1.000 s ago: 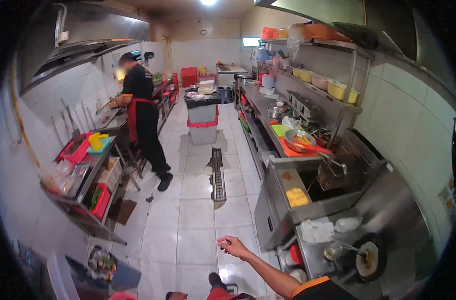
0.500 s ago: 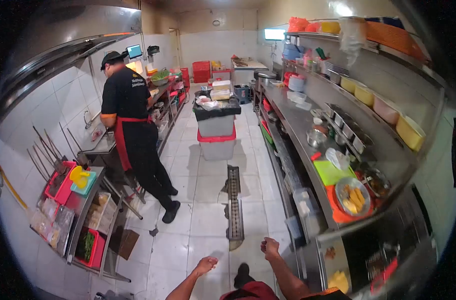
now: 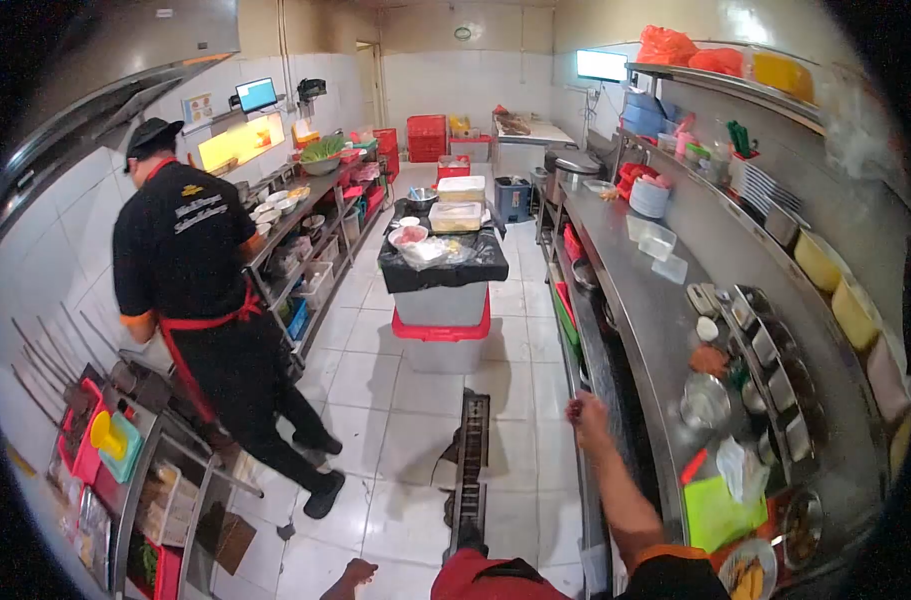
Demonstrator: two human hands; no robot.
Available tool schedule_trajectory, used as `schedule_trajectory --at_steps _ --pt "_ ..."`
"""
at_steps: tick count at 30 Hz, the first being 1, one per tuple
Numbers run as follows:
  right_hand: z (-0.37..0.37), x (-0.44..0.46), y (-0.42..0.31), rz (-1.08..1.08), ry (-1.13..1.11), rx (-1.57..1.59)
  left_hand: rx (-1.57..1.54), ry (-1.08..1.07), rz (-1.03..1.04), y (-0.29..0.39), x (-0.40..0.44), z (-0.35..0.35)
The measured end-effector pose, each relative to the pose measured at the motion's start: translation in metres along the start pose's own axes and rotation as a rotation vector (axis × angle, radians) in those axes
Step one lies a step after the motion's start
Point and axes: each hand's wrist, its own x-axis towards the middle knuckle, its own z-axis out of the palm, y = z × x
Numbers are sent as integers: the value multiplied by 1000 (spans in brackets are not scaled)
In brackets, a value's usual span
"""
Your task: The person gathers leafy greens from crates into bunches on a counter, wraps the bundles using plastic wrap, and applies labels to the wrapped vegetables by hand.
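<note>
**Q:** State the condition of the hands.

**A:** Left hand (image 3: 350, 577): low in view, partly cut off, fingers loosely bent; no object shows in it, but its exact opening cannot be told. Right hand (image 3: 588, 412): fingers curled, beside the front edge of the steel counter (image 3: 639, 292) (contact cannot be confirmed). Whether it encloses anything cannot be told.

**Q:** What lies near it?

**A:** On the counter, the green cutting board (image 3: 720, 512); farther along, the metal bowl (image 3: 705, 402).

**Q:** Handling?

**A:** Board: probably light, fairly stiff; grasp opposite edges. Bowl: likely light, rigid and slippery if wet; grasp the rim.

**Q:** Beyond?

**A:** A grey bin (image 3: 438, 303) under black plastic, then red crates (image 3: 425, 138) near the back wall.
</note>
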Motion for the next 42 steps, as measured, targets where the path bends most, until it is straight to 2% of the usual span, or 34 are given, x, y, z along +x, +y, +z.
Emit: schedule_trajectory --at_steps 2,3,4,5,6,9,11,13,15,16,17,18,19,20,21,22,23,24,26,29,31,33,34,37,38,40,41,42 --pt "-16 79 -34 -54 20 18 343 5 688 62 66 -7" --pt "-32 117 -47 -67 47 25 803 67 255 147 63 7" --pt "-48 148 -66 -70 -28 18 1141 185 535 176 119 18" --pt "-46 168 -89 -93 131 82 389 75 618 217 134 18" --pt "-55 206 -105 -109 188 83 634 211 745 289 128 32" --pt "-99 324 -147 -186 326 19 214 4 660 486 70 52" --pt "-119 411 -170 -298 296 59 226 50 815 551 123 57" --pt "-120 494 -201 -269 381 195 123 58 813 621 124 65" --pt "-131 582 -219 -242 431 220 256 123 769 676 125 75" --pt "-132 628 -231 -216 462 243 326 126 750 687 147 75" --pt "-129 665 -241 -211 472 269 191 19 787 679 192 72" --pt "-129 696 -246 -133 509 288 197 -49 745 692 200 77" --pt "-132 724 -250 -53 545 305 112 -117 675 686 246 70" --pt "-143 759 -241 -61 463 362 296 -84 768 720 227 80" --pt "-138 783 -249 -56 473 370 474 -53 862 771 181 100" --pt "-124 801 -256 -30 677 346 485 -60 850 808 167 111" --pt "-117 815 -261 -5 881 318 476 -157 843 839 159 119" --pt "-127 834 -258 3 788 330 465 -257 834 868 157 128" --pt "-143 873 -246 -4 863 269 463 -243 793 911 174 152" --pt "-176 889 -246 -40 916 171 504 -283 791 999 157 193" --pt "-198 875 -248 -55 914 125 614 -312 889 1029 184 220" --pt "-217 833 -245 -268 880 42 520 -473 889 1084 173 254" --pt "-228 812 -254 -90 785 152 540 -526 996 1106 177 273" --pt "-207 750 -274 -210 795 43 567 -613 1278 1165 215 347" --pt "-214 740 -270 -208 804 22 492 -621 1308 1187 217 376" --pt "-227 725 -267 47 765 -262 304 -626 1315 1218 233 447" --pt "-227 717 -267 45 761 -276 192 -620 1290 1229 243 483" --pt "-222 709 -266 -150 943 -754 221 -554 1320 1247 230 501"
